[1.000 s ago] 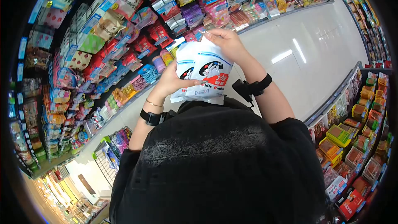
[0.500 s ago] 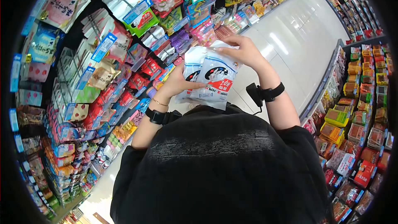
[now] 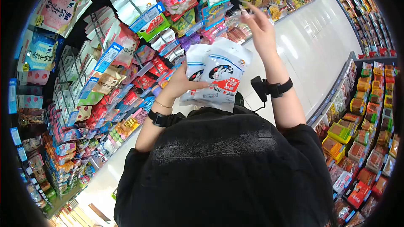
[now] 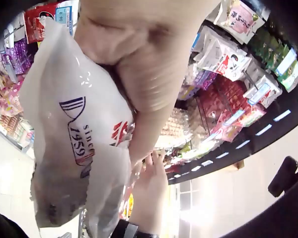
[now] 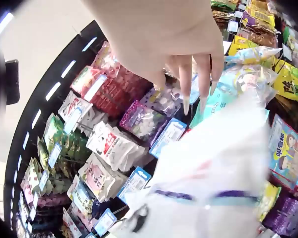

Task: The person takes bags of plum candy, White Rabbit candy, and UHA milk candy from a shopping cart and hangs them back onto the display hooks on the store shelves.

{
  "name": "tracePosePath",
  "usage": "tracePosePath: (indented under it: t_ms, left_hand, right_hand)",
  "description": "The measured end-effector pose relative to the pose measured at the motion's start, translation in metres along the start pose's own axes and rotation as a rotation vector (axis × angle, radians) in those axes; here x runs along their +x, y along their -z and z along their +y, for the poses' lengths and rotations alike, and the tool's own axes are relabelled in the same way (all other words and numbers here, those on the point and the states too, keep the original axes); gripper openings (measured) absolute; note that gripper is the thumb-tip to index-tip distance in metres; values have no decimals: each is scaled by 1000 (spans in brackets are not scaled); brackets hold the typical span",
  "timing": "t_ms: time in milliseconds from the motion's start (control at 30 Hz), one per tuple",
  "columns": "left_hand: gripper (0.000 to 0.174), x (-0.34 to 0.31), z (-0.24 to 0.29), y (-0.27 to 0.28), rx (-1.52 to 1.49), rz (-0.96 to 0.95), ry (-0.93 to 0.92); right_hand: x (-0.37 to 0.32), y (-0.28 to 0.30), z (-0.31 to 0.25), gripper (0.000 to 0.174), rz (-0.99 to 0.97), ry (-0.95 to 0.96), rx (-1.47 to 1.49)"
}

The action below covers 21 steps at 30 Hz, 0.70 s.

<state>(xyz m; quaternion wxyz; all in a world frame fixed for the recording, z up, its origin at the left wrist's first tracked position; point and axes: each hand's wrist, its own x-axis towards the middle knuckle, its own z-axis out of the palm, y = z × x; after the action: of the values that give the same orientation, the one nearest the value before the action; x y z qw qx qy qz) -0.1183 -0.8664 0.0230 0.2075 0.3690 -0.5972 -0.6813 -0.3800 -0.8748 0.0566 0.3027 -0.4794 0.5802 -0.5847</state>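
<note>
My left hand (image 3: pixel 180 85) grips two white candy bags printed "White Rabbit" in front of the chest, its thumb across their faces. The front bag (image 3: pixel 225 75) overlaps the rear bag (image 3: pixel 195 59), and both show a rabbit picture and a blue stripe. In the left wrist view, a bag's back (image 4: pixel 59 124) hangs beside the left hand. Above and right of the bags, my right hand (image 3: pixel 264 31) is raised with nothing in it, fingers extended toward the display. In the right wrist view, its fingers point down beyond the blurred bag top (image 5: pixel 213 144).
Hanging packets of sweets fill the display rack (image 3: pixel 101 54) ahead and to the left, with metal hooks and blue price tags (image 3: pixel 149 17). Packaged foods line a second shelf (image 3: pixel 357 138) on the right. White tiled floor (image 3: pixel 303 54) runs between them.
My right hand has let go of the bags' top edge and moved up and right, fingers straightening. My left hand keeps its hold. The head view has shifted along the rack.
</note>
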Motion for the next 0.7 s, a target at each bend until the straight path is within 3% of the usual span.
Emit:
tracePosePath:
  t_ms: [33,133,167,200,233,333,400,500,600,700]
  left_hand:
    - [74,1,-3,0,0,19,-5]
    - [72,14,-17,10,-219,152,-78]
    - [72,19,-18,10,-287,186,-138]
    - [72,22,-2,7,-266,216,-122]
    - [73,26,13,3,-249,248,-100]
    - [74,47,35,-8,-65,350,-198]
    - [76,57,59,-20,-16,336,-221]
    - [76,66,74,-35,-32,372,-188]
    - [72,69,76,-48,42,530,-304]
    - [68,53,70,-50,74,675,-270]
  right_hand:
    - [6,7,0,45,52,75,55]
    - [10,24,20,57,-4,-128,366]
    - [15,36,45,62,-264,-313,486]
    - [12,33,51,64,-315,-376,556]
    - [12,36,67,63,-508,-449,757]
    - [24,20,27,52,-635,-365,731]
    - [41,16,10,38,-450,-312,727]
    - [70,17,6,29,-424,-366,819]
    - [85,15,3,25,-478,-299,812]
    - [98,13,-1,25,-534,-264,810]
